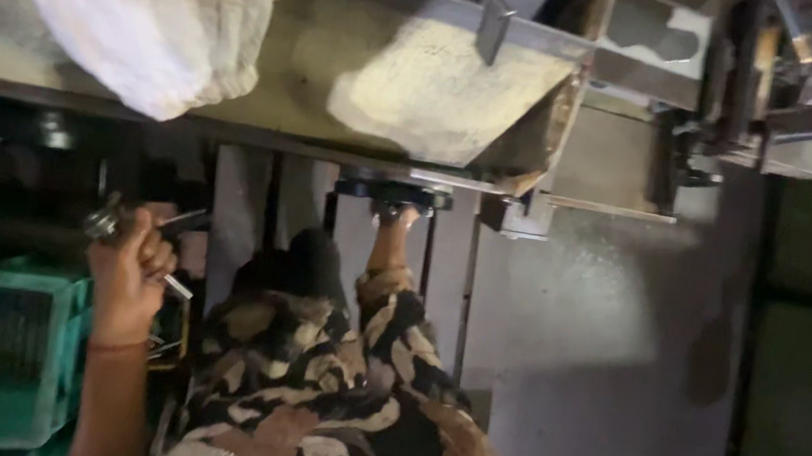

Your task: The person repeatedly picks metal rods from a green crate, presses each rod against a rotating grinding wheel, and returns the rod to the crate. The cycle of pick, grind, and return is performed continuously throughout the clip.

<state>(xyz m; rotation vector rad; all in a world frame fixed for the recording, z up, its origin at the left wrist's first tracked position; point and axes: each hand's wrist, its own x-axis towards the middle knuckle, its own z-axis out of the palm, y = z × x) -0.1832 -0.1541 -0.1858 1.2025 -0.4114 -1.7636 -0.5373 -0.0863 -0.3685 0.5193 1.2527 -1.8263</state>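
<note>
Metal tool [110, 223], small and shiny, gripped left of centre in a raised hand [128, 269]; fingers curled tight round it, a thin bright rod poking out below the fist. Thin reddish band round that wrist. Cannot tell whether this bare forearm, rising from the lower left edge, belongs to the camera wearer or to the crouching co-worker [329, 391], nor which hand it is.

Bottom centre: co-worker seen from behind and above, dark hair, shirt in a blotchy brown, cream and black camouflage-like print, soft and creased. One patterned sleeve [383, 301] stretched upward, its hand [397, 215] pressed against a dark round fitting [391, 193] under the machine; fingers too blurred to judge their grip.

Across the upper frame: long sheet-metal trough [323, 58], dull grey-brown and dusty, angled edges, holding a pale granular heap [440, 91] with a rough, powdery surface. Upper left: bulging white woven sack [147, 10], coarse and knit-like in texture, hanging over the trough's edge. Upper right: boxy steel frames and brackets [647, 42], hard-edged, partly caked in the same pale powder.

Lower left: teal plastic crate [1, 346] with a slotted, grid-like wall. Right half: smooth grey floor [591, 378], faintly speckled, and a dark green panel [807, 381] at the far right. No labels or signs legible.
</note>
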